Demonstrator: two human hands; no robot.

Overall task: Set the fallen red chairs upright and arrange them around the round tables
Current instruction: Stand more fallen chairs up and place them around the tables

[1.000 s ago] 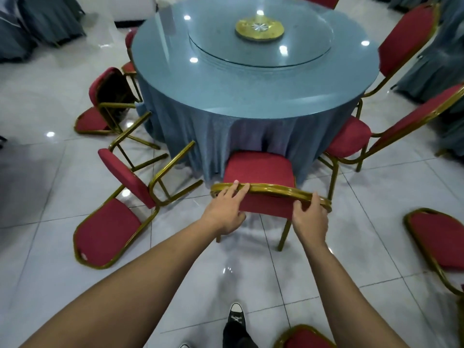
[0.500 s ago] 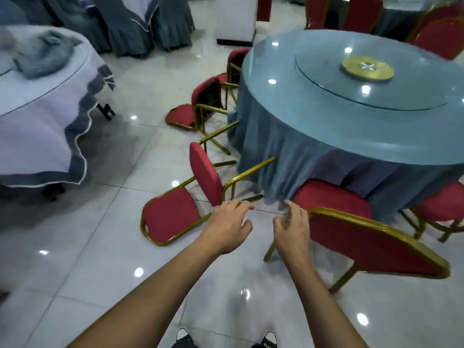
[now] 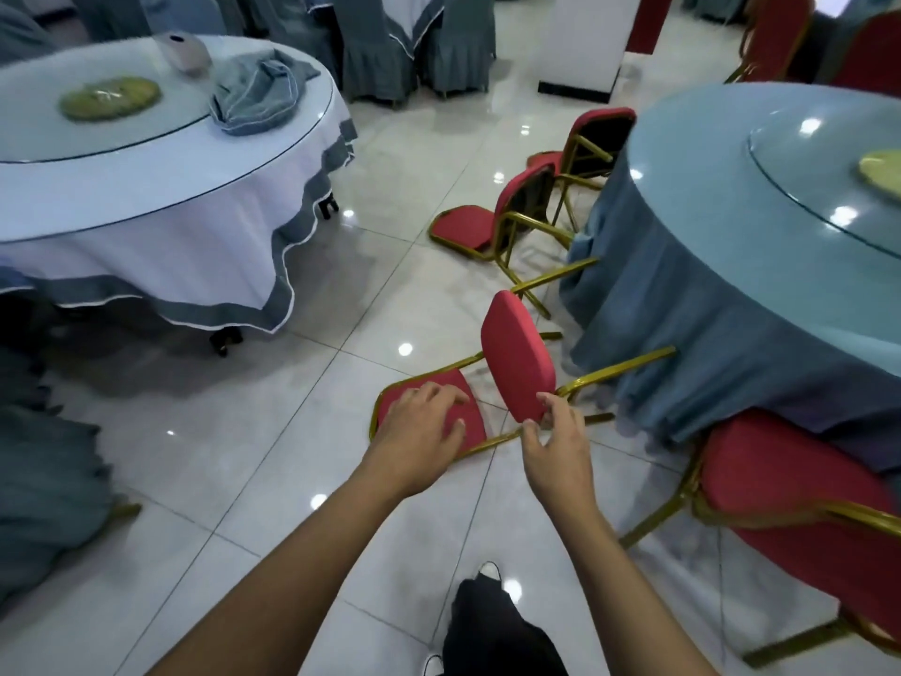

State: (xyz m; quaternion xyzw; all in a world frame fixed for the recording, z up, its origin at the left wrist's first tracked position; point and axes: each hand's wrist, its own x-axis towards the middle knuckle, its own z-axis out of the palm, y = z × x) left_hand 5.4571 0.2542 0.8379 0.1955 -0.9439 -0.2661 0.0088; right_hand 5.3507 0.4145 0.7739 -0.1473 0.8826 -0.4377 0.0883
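Head view: one red padded gold-framed chair point(image 3: 799, 490) stands upright at the blue-draped round counter point(image 3: 721, 265); nearest fallen red chair point(image 3: 487, 383) and two tipped red chairs point(image 3: 526, 202) beyond still lie down. Left hand point(image 3: 419, 431) and right hand point(image 3: 556, 446), grips apart, holding nothing, reach toward it.

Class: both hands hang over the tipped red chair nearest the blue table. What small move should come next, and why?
Probably close both hands on the nearest fallen chair: left hand on its floor-lying backrest, right hand at the raised seat's edge. Neither grips yet, and its legs point sideways toward the blue table.
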